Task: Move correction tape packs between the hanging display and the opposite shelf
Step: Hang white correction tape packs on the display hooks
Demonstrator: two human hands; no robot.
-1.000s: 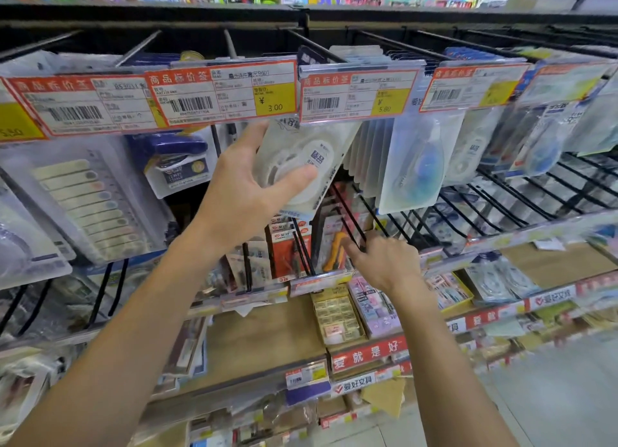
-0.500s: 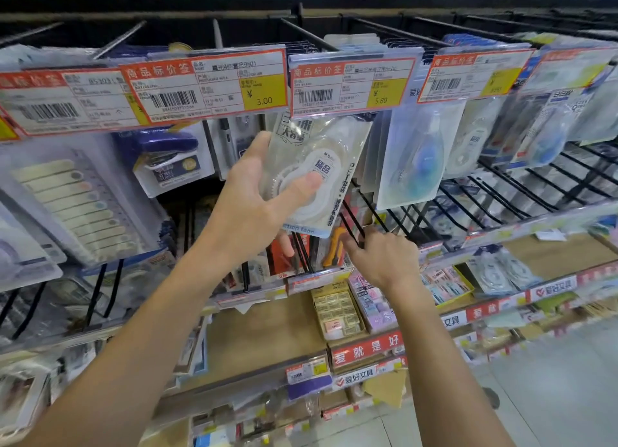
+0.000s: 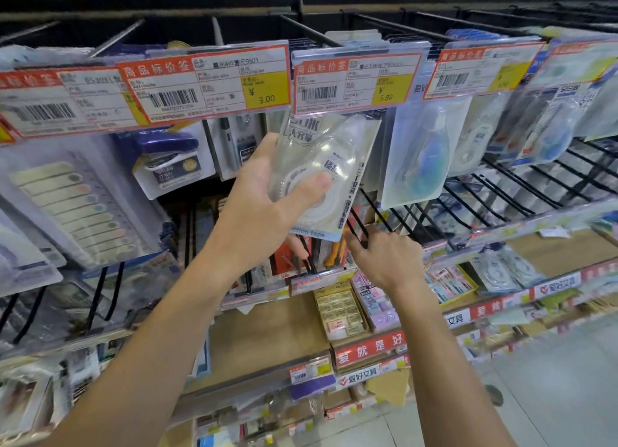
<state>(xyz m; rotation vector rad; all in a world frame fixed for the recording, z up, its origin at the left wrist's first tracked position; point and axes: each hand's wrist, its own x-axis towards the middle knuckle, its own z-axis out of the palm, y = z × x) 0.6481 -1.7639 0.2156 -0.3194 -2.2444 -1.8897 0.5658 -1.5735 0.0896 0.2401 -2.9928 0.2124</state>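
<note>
Before the hanging display (image 3: 334, 31), the left hand (image 3: 257, 209) is gripping the correction tape pack (image 3: 321, 175), now tilted and lower than before; the right hand (image 3: 384, 262), fingers loosely curled and holding nothing, is touching a black hook (image 3: 359, 227).

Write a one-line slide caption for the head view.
Left hand holds a correction tape pack below the price tags; right hand reaches toward black hooks.
</note>
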